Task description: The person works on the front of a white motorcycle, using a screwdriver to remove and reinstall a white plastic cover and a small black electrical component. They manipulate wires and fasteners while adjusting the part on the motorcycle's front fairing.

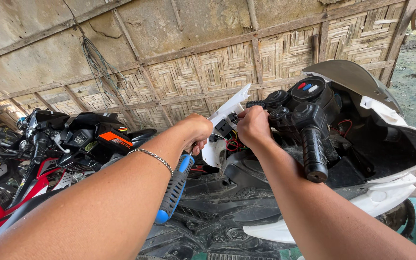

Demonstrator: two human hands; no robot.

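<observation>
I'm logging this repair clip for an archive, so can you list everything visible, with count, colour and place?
Scooter: one, white and black, centre to right, panels opened.
Handlebar grip: one, black, right of centre.
Switch housing: one, black with red, blue and white buttons, above the grip.
Wires: a bundle, mostly red, between the hands.
Screwdriver: one, blue and black handle, centre.
Motorcycle: one, black, red and orange, left.
Woven bamboo wall: one, tan, behind.
Hanging wires: one bunch, greenish, upper left on wall.
Bracelet: one, silver chain, left wrist.
Left hand: holds the screwdriver, at the opened panel.
Right hand: closed on parts by the wires.
</observation>
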